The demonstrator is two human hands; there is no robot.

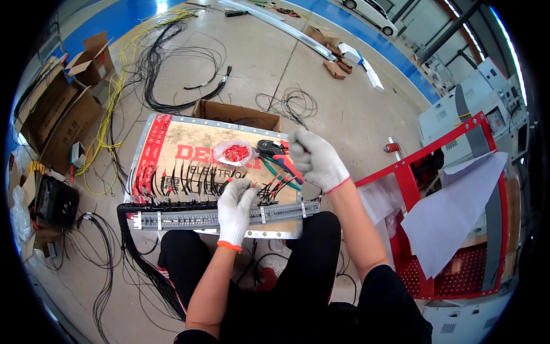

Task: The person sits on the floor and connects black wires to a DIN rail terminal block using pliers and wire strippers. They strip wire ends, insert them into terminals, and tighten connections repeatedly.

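Left hand (236, 205) sits half-closed by wires (213, 186) presumably fanned for access, right hand (316, 159) curls right of centre; I can't tell either's grip.

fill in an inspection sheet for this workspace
Surface: printed board, metal-edged
Job's things: grey strip, black wires with red ends, bag of small red parts, hand tools
Clutter: open cardboard boxes at left
Left hand: white glove, over the strip, fingertips by the wires; grip unclear
Right hand: white glove, at the board's right edge; any held item unclear
Cables: black bundle and yellow cable on the floor
Surroundings: red metal frame at right, white car beyond
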